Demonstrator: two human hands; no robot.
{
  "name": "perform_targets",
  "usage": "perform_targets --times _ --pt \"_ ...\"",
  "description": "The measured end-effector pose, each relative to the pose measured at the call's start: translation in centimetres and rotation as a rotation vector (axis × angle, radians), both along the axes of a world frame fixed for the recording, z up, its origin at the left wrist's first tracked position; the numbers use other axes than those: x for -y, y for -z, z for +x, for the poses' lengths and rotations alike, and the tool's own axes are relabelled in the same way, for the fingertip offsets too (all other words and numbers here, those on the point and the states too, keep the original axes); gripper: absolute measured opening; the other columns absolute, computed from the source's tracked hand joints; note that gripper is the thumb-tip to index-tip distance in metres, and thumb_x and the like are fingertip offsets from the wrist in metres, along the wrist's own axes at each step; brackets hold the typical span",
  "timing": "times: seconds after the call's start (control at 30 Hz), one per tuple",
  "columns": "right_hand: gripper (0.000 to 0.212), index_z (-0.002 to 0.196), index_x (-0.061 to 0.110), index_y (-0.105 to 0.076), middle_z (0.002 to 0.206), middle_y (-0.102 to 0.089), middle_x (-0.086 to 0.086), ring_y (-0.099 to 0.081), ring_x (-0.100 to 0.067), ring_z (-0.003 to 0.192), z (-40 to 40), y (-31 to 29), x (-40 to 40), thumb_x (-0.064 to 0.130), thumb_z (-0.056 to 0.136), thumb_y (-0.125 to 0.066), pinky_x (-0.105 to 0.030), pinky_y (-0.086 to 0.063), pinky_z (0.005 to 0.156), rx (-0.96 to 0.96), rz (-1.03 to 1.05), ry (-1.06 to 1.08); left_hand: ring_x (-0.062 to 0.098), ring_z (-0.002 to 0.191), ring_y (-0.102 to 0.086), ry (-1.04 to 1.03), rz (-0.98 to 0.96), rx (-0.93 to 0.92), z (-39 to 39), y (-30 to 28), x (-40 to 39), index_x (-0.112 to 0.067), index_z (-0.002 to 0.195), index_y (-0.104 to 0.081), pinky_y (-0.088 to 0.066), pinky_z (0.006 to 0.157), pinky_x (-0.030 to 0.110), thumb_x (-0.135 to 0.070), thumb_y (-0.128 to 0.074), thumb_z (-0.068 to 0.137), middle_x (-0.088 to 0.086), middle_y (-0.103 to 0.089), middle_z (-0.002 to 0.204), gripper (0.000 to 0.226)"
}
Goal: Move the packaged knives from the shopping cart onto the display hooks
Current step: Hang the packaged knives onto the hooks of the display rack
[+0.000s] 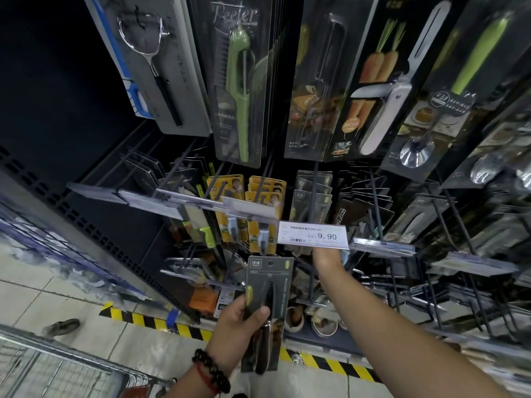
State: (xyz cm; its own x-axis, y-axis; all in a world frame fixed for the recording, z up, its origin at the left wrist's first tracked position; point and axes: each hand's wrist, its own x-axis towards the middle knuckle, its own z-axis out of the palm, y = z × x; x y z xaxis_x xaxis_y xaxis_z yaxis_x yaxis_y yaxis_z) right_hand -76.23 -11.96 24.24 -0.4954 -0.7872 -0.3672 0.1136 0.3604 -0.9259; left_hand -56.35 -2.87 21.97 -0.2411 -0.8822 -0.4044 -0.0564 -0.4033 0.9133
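Dark pegboard shelving fills the view, its display hooks [313, 193] hung with packaged kitchen tools: a green peeler [240, 90] near the top edge, a white folding knife pack [385, 90] printed with carrots beside it, and rows of yellow packs [265, 202] lower down. Clear price rails run across the front of the hooks, and one carries a white price tag [313, 234] reading 9.90.

Below that tag, the left hand [238, 328] grips a grey packaged knife [267, 305] by its lower half, thumb across the front, the pack upright with its hang hole at the top, just under the yellow packs and not on any hook. A dark bead bracelet [211, 372] and a red cord circle that wrist.

The right hand [326, 254] reaches up behind the price tag; its fingers are hidden, so I cannot tell whether it is grasping anything.

At the bottom left corner a wire shopping cart [57, 369] stands on pale floor tiles, near yellow-and-black hazard tape [161, 323] along the shelf base.
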Motion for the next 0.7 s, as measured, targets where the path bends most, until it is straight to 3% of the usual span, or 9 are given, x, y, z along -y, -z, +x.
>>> perform_targets --times 0.03,0.1,0.2,0.27,0.4,0.47,0.53,0.6,0.7 --pt "0.014 0.102 0.009 -0.056 0.09 -0.059 0.0 -0.055 -0.016 0.086 0.2 0.5 -0.7 0.018 0.101 -0.045 -0.026 -0.042 0.079 -0.012 0.009 -0.022 0.02 0.101 -0.067 0.019 -0.013 0.019 -0.3 0.1 0.2 -0.013 0.104 -0.07 -0.053 0.09 0.037 -0.022 -0.066 0.089 0.003 -0.073 0.104 0.018" --pt "0.032 0.127 0.017 -0.052 0.116 -0.062 0.0 -0.056 -0.021 0.109 0.5 1.5 -2.9 0.032 0.099 -0.05 -0.038 -0.043 0.094 0.07 0.014 -0.04 0.017 0.1 -0.067 0.042 -0.034 0.036 -1.0 0.3 0.6 -0.016 0.104 -0.069 -0.052 0.092 0.036 -0.022 -0.065 0.09 0.0 -0.073 0.104 0.015" --pt "0.024 0.112 0.012 -0.064 0.11 -0.069 -0.017 -0.064 -0.033 0.106 1.1 2.0 -6.4 0.025 0.1 -0.047 -0.048 -0.048 0.094 0.205 0.015 -0.107 0.012 0.098 -0.068 0.059 -0.078 0.06 -2.4 0.1 1.2 -0.02 0.101 -0.07 -0.053 0.09 0.032 -0.023 -0.066 0.09 -0.004 -0.074 0.102 0.012" --pt "0.029 0.11 0.009 -0.069 0.112 -0.07 -0.016 -0.064 -0.032 0.11 1.3 2.0 -8.2 0.025 0.099 -0.048 -0.049 -0.048 0.098 0.264 -0.03 -0.161 0.01 0.098 -0.068 0.082 -0.11 0.052 -3.4 0.0 1.5 -0.022 0.103 -0.07 -0.053 0.087 0.027 -0.017 -0.063 0.092 -0.006 -0.075 0.102 0.014" --pt "0.061 0.119 0.007 -0.064 0.121 -0.067 -0.015 -0.06 -0.029 0.117 1.3 1.9 -9.5 0.052 0.079 -0.07 -0.048 -0.04 0.107 0.286 -0.105 -0.166 0.008 0.095 -0.069 0.079 -0.152 0.026 -5.2 -0.8 2.1 -0.02 0.105 -0.068 -0.051 0.078 0.016 -0.009 -0.061 0.092 -0.007 -0.075 0.098 0.018" --pt "0.06 0.107 0.0 -0.065 0.11 -0.064 -0.029 -0.062 -0.038 0.106 0.9 1.8 -9.4 0.052 0.077 -0.071 -0.048 -0.042 0.101 0.182 -0.165 -0.184 0.01 0.095 -0.069 0.053 -0.147 0.002 -5.8 -1.0 2.4 -0.016 0.106 -0.065 -0.052 0.077 0.018 -0.006 -0.063 0.09 -0.004 -0.075 0.099 0.019" --pt "0.055 0.093 -0.007 -0.061 0.096 -0.061 -0.035 -0.059 -0.03 0.088 0.8 0.9 -9.2 0.045 0.077 -0.068 -0.046 -0.044 0.087 0.11 -0.209 -0.177 0.018 0.097 -0.068 0.005 -0.145 0.023 -6.0 -1.2 2.6 -0.015 0.104 -0.06 -0.054 0.08 0.028 -0.012 -0.068 0.088 0.001 -0.072 0.1 0.019" --pt "0.056 0.084 -0.013 -0.052 0.076 -0.053 -0.022 -0.049 -0.02 0.08 0.6 0.6 -8.9 0.04 0.079 -0.067 -0.037 -0.038 0.079 0.1 -0.254 -0.167 0.019 0.097 -0.065 -0.089 -0.206 0.11 -5.6 -1.7 2.8 -0.021 0.103 -0.054 -0.054 0.085 0.036 -0.021 -0.072 0.085 0.002 -0.066 0.103 0.025" --pt "0.05 0.083 -0.015 -0.045 0.08 -0.046 -0.006 -0.042 -0.017 0.079 0.8 0.1 -8.5 0.033 0.083 -0.06 -0.033 -0.033 0.077 0.08 -0.265 -0.161 0.014 0.108 -0.055 -0.29 -0.486 0.302 -3.9 -4.3 3.2 -0.03 0.114 -0.048 -0.049 0.095 0.035 -0.03 -0.071 0.085 -0.003 -0.051 0.119 0.037"
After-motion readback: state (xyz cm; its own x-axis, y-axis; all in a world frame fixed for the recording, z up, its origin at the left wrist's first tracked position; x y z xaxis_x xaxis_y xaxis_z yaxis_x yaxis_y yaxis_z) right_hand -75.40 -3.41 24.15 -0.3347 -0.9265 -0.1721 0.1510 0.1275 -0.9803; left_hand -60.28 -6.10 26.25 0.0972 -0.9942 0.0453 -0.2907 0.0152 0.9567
